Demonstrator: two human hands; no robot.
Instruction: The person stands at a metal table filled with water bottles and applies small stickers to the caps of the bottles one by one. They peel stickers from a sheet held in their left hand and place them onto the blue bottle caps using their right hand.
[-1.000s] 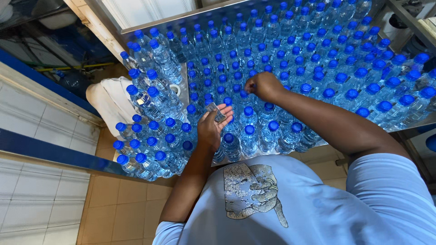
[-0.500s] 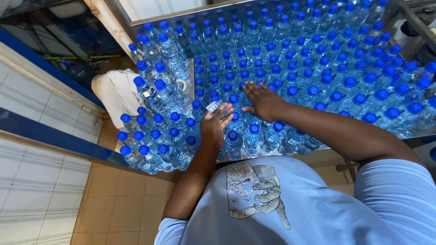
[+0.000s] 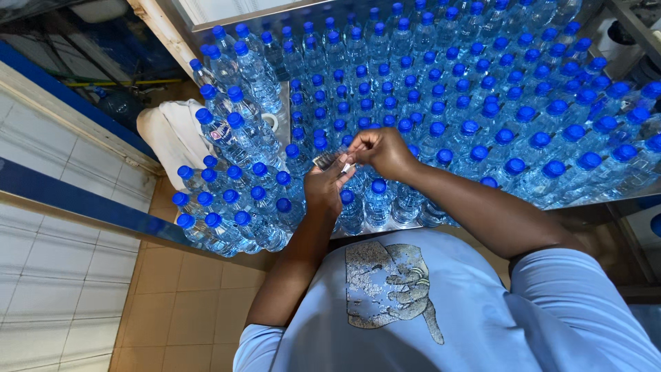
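Observation:
A metal table is packed with several clear water bottles with blue caps. My left hand is held over the near bottles and grips a small stack of clear seal bands. My right hand has come across to it, and its fingertips pinch the top of that stack. Both hands meet just above the blue caps near the table's front edge. What exactly lies between the right fingertips is too small to tell.
A white sack sits left of the table on the tiled floor. A blue-edged tiled ledge runs along the left. Another bunch of bottles stands at the table's near left corner.
My right hand has drawn back from the bottle caps further out and moved left to meet my left hand, which stayed in place with the bands.

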